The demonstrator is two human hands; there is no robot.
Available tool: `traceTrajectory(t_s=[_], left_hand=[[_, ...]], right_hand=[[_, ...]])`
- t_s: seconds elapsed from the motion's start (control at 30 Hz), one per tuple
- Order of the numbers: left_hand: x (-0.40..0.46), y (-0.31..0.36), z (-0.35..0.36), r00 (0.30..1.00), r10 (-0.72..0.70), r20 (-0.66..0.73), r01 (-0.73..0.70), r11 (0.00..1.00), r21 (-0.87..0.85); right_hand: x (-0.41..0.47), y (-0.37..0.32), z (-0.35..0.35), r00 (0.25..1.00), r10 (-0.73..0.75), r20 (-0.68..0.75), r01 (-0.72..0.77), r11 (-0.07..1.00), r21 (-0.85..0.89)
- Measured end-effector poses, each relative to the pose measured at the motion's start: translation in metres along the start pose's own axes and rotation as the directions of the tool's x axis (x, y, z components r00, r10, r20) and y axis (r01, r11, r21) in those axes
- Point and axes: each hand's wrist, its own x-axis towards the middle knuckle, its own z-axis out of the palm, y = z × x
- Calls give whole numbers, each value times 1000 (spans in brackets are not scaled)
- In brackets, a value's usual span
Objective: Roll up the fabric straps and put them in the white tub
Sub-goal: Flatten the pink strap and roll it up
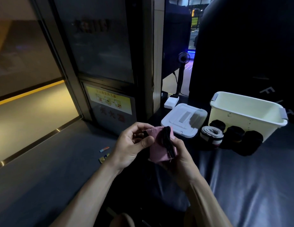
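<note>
A pink fabric strap [157,152] with a black band on it is held between both hands at the centre of the head view. My left hand [132,145] pinches its upper left edge with thumb and fingers. My right hand [179,153] grips its right side from below. The white tub [246,112] stands to the right on a dark padded surface and looks empty. In front of the tub lie a white rolled strap [211,134] and three black rolled straps [234,134].
The tub's white lid [184,119] lies flat to the left of the tub. A white power bank [171,100] and a small black fan [183,57] stand behind it. Small coloured bits [104,154] lie on the grey floor to the left.
</note>
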Motion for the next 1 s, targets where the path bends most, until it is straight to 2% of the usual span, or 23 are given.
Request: traceTrajectory(t_s=[0.17,0.3,0.43,0.57,0.6,0.67,0.8,1.0], left_hand=[[1,-4,-3,998,39,46,-42,997,69],[3,-3,-3,996,80,39,-86,979,187],[6,7,-6,979,143,146,-196,859,472],[1,28,-8,937,-90,337,-139,791,596],[-1,30,-6,932,-109,347,-158,738,656],[-2,28,1,949,-51,310,-206,645,736],[-2,20,5,968,87,237,-230,694,683],[-3,24,1,950,178,256,-305,699,646]], right_hand=[[-2,-1,-6,988,105,111,-107,994,11],[-1,0,-8,984,135,115,-136,991,4],[0,-2,-9,990,133,41,-134,991,24],[0,-4,-6,987,153,-54,-152,988,8],[0,-5,-5,985,161,-64,-161,987,6],[0,-5,-4,984,161,-72,-161,987,9],[-2,-7,-4,983,174,-59,-177,983,-44],[-3,-5,-8,986,167,-6,-167,984,-62]])
